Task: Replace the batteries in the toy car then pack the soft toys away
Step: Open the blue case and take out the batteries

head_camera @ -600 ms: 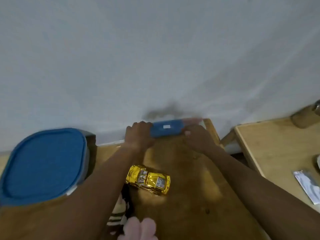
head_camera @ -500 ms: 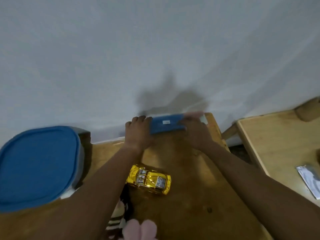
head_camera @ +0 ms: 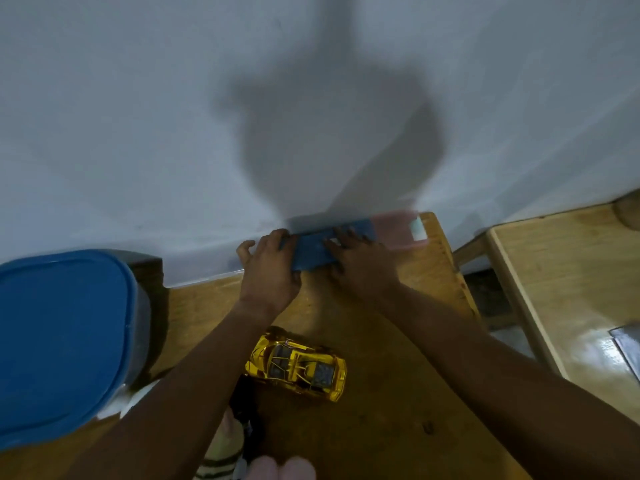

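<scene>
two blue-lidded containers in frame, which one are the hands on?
The small flat blue-lidded box against the wall at the table's far edge; left hand and right hand both grip it. The large blue-lidded tub at left sits untouched.

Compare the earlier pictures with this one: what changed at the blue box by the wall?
The right hand moved from the right end of the blue box onto its top, uncovering a pale pink section at that end. The left hand stayed at the left end; the yellow toy car and blue-lidded tub did not move.
</scene>
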The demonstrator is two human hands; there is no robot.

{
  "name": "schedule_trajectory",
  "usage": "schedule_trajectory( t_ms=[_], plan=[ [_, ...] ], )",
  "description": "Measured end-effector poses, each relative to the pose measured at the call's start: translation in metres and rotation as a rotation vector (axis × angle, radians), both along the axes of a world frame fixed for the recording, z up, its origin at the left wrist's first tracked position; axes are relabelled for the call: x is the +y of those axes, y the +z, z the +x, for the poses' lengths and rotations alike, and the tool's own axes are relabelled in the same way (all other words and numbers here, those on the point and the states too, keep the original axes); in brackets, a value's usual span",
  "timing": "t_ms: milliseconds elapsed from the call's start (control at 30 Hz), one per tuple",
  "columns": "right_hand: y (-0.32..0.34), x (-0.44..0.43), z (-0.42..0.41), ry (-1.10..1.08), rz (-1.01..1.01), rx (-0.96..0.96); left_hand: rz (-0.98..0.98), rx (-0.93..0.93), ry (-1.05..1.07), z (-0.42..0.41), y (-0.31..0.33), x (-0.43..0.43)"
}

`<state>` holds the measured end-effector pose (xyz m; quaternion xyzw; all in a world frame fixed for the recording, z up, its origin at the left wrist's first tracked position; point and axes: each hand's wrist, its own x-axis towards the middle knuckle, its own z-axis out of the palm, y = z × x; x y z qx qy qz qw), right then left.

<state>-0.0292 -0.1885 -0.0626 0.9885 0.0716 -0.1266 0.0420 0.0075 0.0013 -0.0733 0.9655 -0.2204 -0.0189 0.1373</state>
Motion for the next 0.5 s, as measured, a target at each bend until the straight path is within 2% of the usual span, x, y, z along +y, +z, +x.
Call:
schedule_trajectory(
  t_ms=[133, 333, 400, 500],
  plan=[
    [0.005, 0.003, -0.004, 0.052, -0.128, -0.052, -0.049, -0.007, -0.077, -0.003, 0.000, 0.009],
    [0.022, 0.008, 0.008, 0.198, -0.185, 0.107, -0.070, 0.011, -0.122, -0.003, -0.003, 0.012],
    [0.034, 0.002, 0.018, 0.234, -0.135, 0.092, -0.086, 0.051, -0.114, -0.004, -0.004, 0.013],
    [0.054, -0.020, 0.034, 0.223, 0.120, 0.096, -0.108, 0.075, -0.086, -0.005, -0.001, 0.012]
  ],
)
